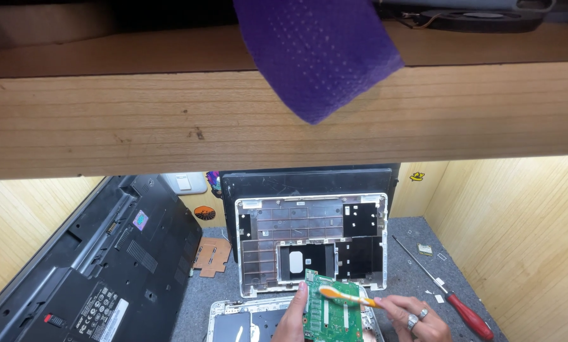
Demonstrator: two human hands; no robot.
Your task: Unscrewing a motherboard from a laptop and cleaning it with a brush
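My left hand (291, 320) holds a green circuit board (333, 313) upright at the bottom centre, with the thumb along the board's left edge. My right hand (417, 320), wearing rings, grips an orange-and-white toothbrush (346, 295). Its white bristled head rests on the top of the board. Below the board lies an open white laptop base (233, 320), partly hidden by my hands.
A white laptop shell with its inside exposed (310, 244) leans against the back wall. A black laptop, underside up (100, 266), leans at the left. A red-handled screwdriver (448, 294) lies at the right. A wooden shelf (170, 120) with a purple cloth (319, 50) spans overhead.
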